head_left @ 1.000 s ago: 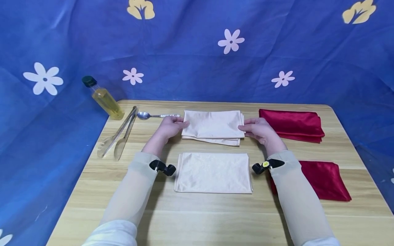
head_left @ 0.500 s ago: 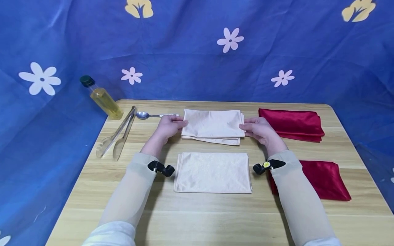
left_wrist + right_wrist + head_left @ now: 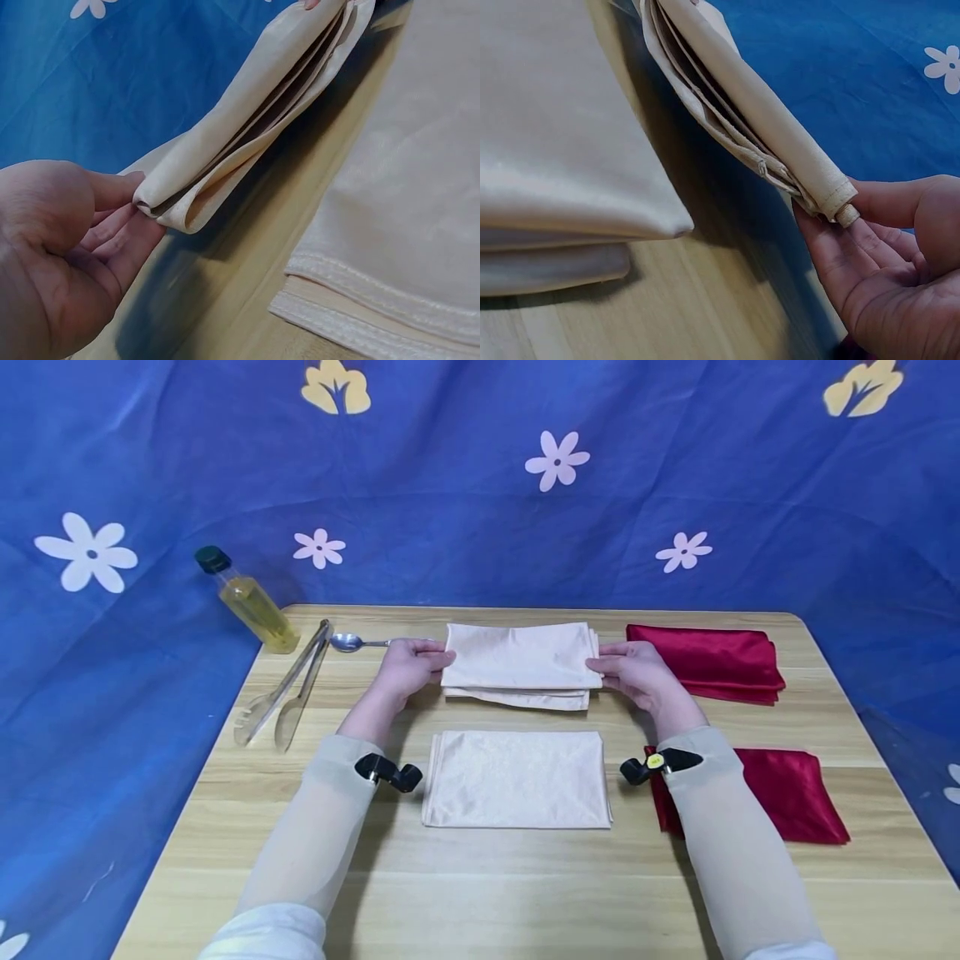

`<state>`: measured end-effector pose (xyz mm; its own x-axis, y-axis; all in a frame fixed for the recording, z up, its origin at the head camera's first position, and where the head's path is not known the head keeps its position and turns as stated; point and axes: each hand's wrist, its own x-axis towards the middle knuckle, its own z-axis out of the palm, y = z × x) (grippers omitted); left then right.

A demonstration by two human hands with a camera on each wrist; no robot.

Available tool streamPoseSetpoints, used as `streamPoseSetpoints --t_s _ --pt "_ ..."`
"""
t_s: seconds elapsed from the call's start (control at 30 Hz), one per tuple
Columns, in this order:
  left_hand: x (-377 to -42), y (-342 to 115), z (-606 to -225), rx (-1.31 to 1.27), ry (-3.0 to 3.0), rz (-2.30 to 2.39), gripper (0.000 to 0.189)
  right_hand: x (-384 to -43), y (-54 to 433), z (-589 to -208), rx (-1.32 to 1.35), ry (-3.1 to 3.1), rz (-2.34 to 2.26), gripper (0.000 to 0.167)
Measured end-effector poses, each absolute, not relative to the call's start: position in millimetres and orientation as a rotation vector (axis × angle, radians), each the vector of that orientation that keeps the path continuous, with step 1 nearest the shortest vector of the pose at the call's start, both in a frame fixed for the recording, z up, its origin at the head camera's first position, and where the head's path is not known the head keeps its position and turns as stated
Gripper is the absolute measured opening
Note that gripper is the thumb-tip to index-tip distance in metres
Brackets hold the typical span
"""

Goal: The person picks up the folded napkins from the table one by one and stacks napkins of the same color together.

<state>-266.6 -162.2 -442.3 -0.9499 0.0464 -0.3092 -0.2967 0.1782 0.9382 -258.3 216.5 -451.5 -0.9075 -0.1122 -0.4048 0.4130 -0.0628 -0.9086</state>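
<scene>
A folded cream satin cloth (image 3: 521, 657) is held by both hands near the far side of the table. My left hand (image 3: 411, 670) pinches its left end between thumb and fingers, and my right hand (image 3: 637, 677) pinches the right end the same way. In the left wrist view the stacked layers of the held cloth (image 3: 247, 120) gape a little along the near side. From the right wrist view, that cloth (image 3: 757, 112) hangs above the table with a shadow beneath. A second folded cream cloth (image 3: 517, 781) lies flat nearer to me, between my forearms.
Two folded dark red cloths lie on the right, one farther (image 3: 705, 662) and one nearer (image 3: 787, 793), the nearer partly behind my right forearm. At left are metal tongs (image 3: 288, 685), a spoon (image 3: 348, 642) and a green-capped bottle (image 3: 258, 610) of yellow liquid. A blue curtain (image 3: 450, 552) stands behind.
Both hands have raised the far cream cloth slightly, its upper layers lifting more than the lower edge. The pinch at each end stays the same. The other cloths lie as before.
</scene>
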Motion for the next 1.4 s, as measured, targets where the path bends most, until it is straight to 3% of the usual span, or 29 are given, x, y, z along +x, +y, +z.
streamPoseSetpoints --t_s 0.3,1.03,1.4 --pt "-261 -165 -436 -0.211 2.203 1.870 0.038 -249 220 -438 0.273 1.884 -2.038 0.040" --pt "-231 -174 -408 -0.137 2.123 1.970 0.043 -216 223 -406 0.172 1.925 -2.077 0.055" --pt "-213 -180 -404 -0.104 2.114 1.995 0.041 -194 224 -404 0.152 1.953 -2.083 0.045"
